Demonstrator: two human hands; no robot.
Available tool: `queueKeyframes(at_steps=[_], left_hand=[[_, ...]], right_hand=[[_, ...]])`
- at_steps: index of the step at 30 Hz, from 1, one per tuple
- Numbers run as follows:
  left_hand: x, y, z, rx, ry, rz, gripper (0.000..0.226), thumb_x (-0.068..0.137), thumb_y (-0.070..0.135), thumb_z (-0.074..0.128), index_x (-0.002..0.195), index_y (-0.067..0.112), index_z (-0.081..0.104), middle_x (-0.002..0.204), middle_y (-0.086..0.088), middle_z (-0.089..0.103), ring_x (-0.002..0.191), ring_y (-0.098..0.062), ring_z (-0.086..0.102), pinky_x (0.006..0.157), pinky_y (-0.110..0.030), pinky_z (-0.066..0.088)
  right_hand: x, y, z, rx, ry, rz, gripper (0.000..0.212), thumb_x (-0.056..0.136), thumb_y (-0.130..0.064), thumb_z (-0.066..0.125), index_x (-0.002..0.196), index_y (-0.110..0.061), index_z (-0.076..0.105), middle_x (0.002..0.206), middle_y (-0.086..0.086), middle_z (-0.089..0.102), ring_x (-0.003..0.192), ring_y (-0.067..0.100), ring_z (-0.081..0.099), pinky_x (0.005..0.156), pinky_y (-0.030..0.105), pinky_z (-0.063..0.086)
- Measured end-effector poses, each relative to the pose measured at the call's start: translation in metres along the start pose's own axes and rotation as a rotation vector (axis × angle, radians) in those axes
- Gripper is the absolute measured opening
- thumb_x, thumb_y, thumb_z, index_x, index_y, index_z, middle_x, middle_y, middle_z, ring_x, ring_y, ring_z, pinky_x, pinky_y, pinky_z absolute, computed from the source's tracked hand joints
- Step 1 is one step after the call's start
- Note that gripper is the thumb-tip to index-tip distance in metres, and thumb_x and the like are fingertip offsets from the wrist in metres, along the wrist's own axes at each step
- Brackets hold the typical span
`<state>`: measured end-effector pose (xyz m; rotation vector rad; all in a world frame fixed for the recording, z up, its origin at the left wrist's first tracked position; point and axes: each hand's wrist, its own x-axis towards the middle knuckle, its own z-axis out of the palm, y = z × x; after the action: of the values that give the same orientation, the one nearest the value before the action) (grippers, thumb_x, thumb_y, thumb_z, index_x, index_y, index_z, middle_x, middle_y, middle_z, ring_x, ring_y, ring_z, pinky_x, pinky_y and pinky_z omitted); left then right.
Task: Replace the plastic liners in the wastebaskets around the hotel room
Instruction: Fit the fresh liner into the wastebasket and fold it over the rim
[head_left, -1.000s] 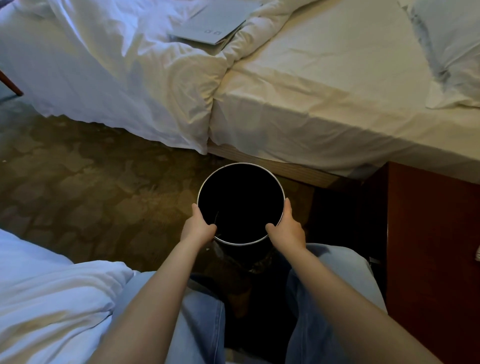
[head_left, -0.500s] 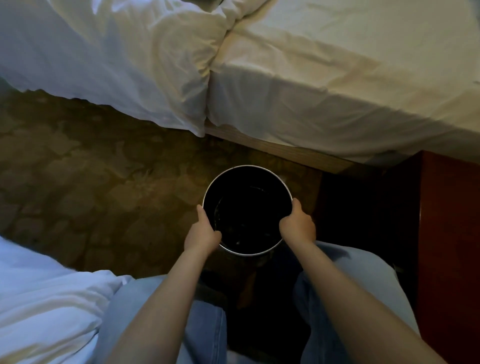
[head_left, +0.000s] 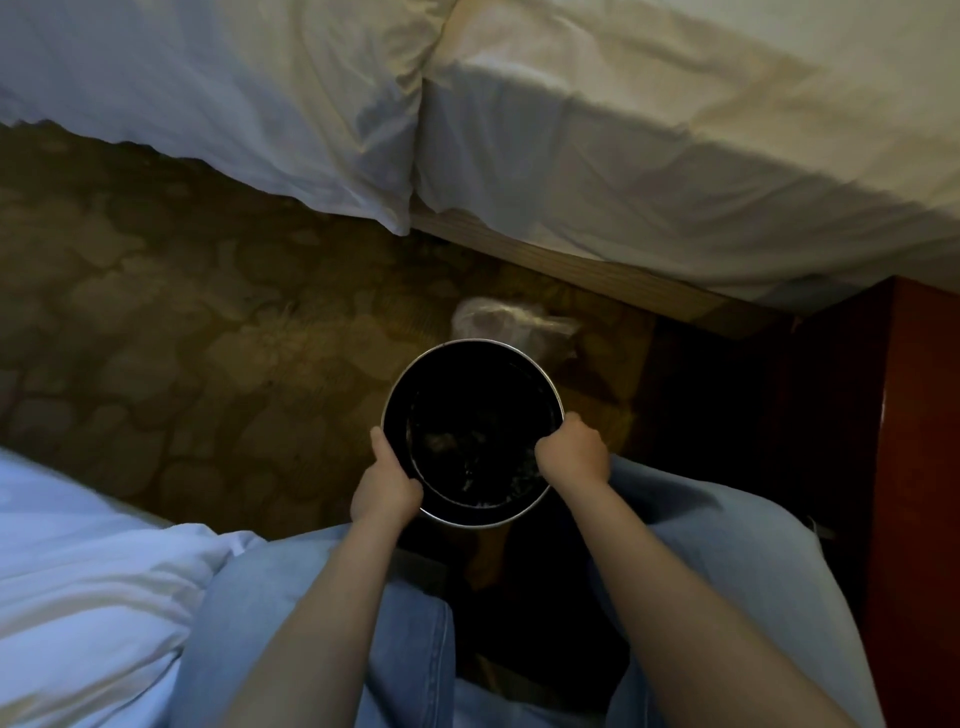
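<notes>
A round black wastebasket (head_left: 431, 379) with a silver rim sits between my knees, its dark inside facing up with faint glints near the bottom. My left hand (head_left: 385, 486) grips the rim on the left, thumb inside. My right hand (head_left: 574, 451) grips the rim on the right, fingers curled over the edge. Just beyond the basket, a crumpled clear plastic liner (head_left: 511, 326) lies on the carpet.
A bed with white sheets (head_left: 649, 156) and a hanging duvet (head_left: 234, 104) fills the top. Patterned brown carpet (head_left: 182, 322) spreads to the left. A reddish wooden nightstand (head_left: 914, 467) stands at the right. White bedding (head_left: 78, 597) lies at my lower left.
The view has tilted down and the basket sits lower, closer to my knees. The clear plastic liner beyond the basket has come into view. Both hands stay on the rim.
</notes>
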<state>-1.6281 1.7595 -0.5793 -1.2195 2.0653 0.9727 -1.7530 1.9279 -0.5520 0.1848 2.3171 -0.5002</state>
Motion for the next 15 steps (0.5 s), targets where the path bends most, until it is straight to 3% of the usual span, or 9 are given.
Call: queueKeyframes(at_steps=[6,9,13,15], left_hand=[[0.028,0.010,0.014,0.017,-0.044,-0.027,0.090,0.093,0.024,0.050,0.149,0.025,-0.020,0.108,-0.015,0.061,0.086,-0.025,0.058,0.077,-0.041,0.049],[0.045,0.011,0.017,0.004,-0.070,-0.050,0.084,0.093,0.023,0.050,0.150,0.029,-0.011,0.112,-0.015,0.060,0.093,-0.028,0.059,0.084,-0.044,0.051],[0.061,0.017,0.018,0.011,-0.112,-0.046,0.080,0.093,0.021,0.051,0.151,0.030,-0.002,0.116,-0.015,0.059,0.091,-0.026,0.057,0.074,-0.038,0.047],[0.065,0.021,0.021,0.042,-0.120,-0.030,0.082,0.093,0.021,0.052,0.152,0.030,-0.004,0.121,-0.015,0.058,0.099,-0.029,0.058,0.075,-0.036,0.045]], right_hand=[[0.037,0.008,0.010,0.033,-0.059,0.080,0.038,0.094,-0.011,0.047,0.133,-0.008,0.046,0.129,0.015,0.055,0.114,0.033,0.056,0.082,0.035,0.047],[0.053,0.011,0.019,0.033,-0.089,0.111,0.037,0.096,-0.011,0.046,0.133,-0.008,0.045,0.129,0.015,0.054,0.114,0.031,0.055,0.077,0.032,0.044],[0.073,0.010,0.028,0.032,-0.097,0.199,0.039,0.097,-0.012,0.046,0.135,-0.007,0.045,0.133,0.016,0.052,0.118,0.033,0.054,0.080,0.034,0.044],[0.078,0.011,0.030,0.034,-0.098,0.257,0.039,0.097,-0.013,0.047,0.134,-0.003,0.046,0.133,0.018,0.053,0.119,0.034,0.054,0.087,0.035,0.046]])
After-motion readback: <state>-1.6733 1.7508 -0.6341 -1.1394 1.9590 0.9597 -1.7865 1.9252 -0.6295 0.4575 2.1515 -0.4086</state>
